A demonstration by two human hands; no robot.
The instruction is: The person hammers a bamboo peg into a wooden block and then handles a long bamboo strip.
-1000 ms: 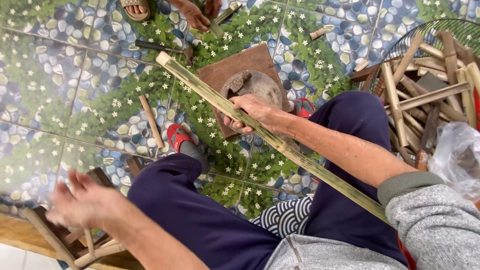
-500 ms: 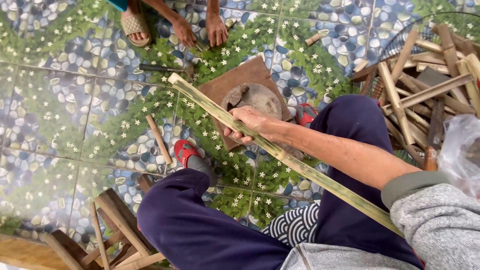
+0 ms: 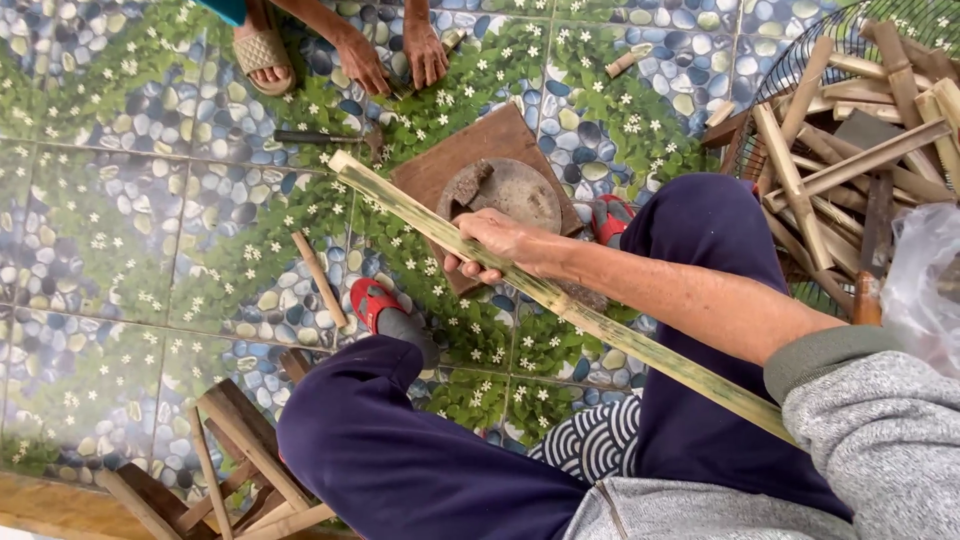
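My right hand point(image 3: 500, 243) is closed around a long split bamboo strip point(image 3: 640, 345), green and mottled. The strip runs from beside my right hip up and left over my knees, and its cut end point(image 3: 342, 162) hangs over the tiled floor. Just beyond the hand, a round grey block point(image 3: 520, 190) with a dark chunk on it sits on a brown wooden board point(image 3: 430, 160). My left hand is out of sight. I sit with dark blue trousers point(image 3: 400, 450) and red sandals point(image 3: 365, 298).
Another person's two hands point(image 3: 390, 58) and a sandalled foot point(image 3: 262, 50) work at the top. A dark-handled tool point(image 3: 312, 137) and a short stick point(image 3: 320, 280) lie on the floor. Cut bamboo piles point(image 3: 850, 150) sit on a wire fan grille right; more pieces point(image 3: 230, 460) lie bottom left.
My left hand, blurred at the lower left a second ago, has dropped out of view. The camera shifted slightly; the right hand keeps its grip on the strip.
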